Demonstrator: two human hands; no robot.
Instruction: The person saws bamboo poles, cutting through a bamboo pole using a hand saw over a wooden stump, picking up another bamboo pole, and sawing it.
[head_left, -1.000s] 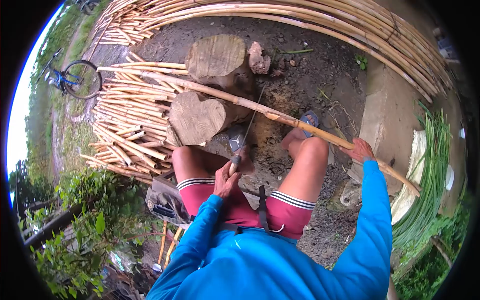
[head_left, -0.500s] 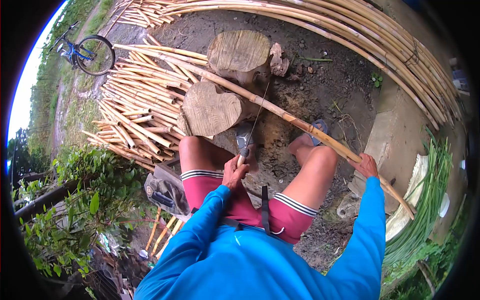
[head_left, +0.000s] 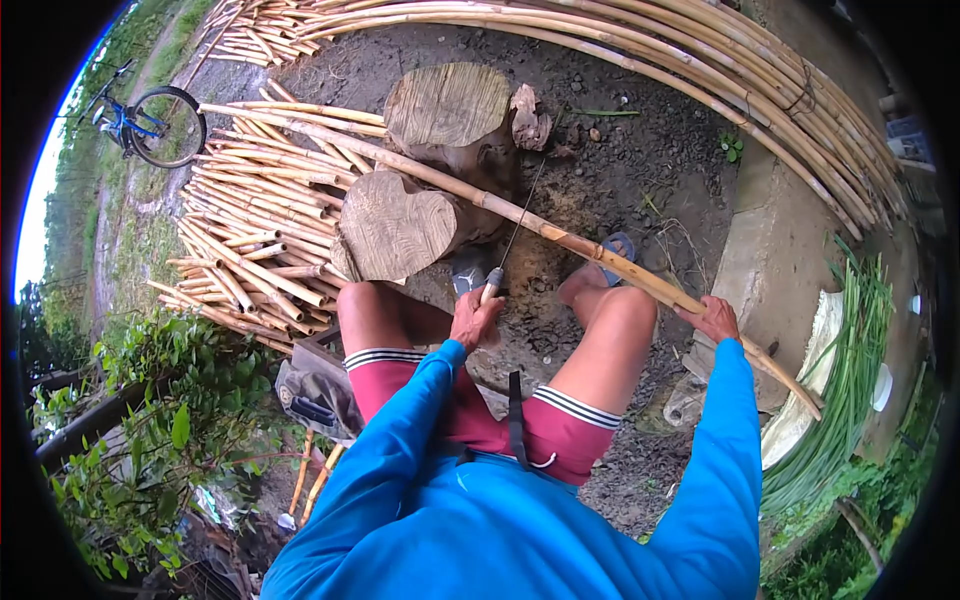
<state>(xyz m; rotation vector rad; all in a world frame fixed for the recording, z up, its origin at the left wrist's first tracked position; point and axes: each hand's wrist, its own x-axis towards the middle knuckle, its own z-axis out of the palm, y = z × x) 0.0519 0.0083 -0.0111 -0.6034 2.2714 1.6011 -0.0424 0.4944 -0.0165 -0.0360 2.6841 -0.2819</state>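
My left hand [head_left: 476,318] is closed around the light handle of a long thin-bladed tool [head_left: 493,286]. Its narrow blade points away from me and crosses a bamboo pole [head_left: 580,245]. Whether the blade has cut into the pole cannot be made out. Near the right end of that pole, my right hand [head_left: 714,320] grips it. The pole slants across in front of my knees and passes between a heart-shaped stump [head_left: 395,228] and a second stump [head_left: 447,105] behind it.
Cut bamboo pieces [head_left: 265,215] are heaped left of the stumps. Long bamboo poles [head_left: 690,75] curve along the back and right. Green leafy strips [head_left: 850,370] lie at right beside a concrete ledge [head_left: 765,250]. A bicycle [head_left: 165,125] stands far left, above leafy plants [head_left: 170,420].
My left hand has moved forward and slightly right, carrying the blade farther across the pole. My right hand keeps its grip. The whole view has shifted, so the surroundings appear farther left.
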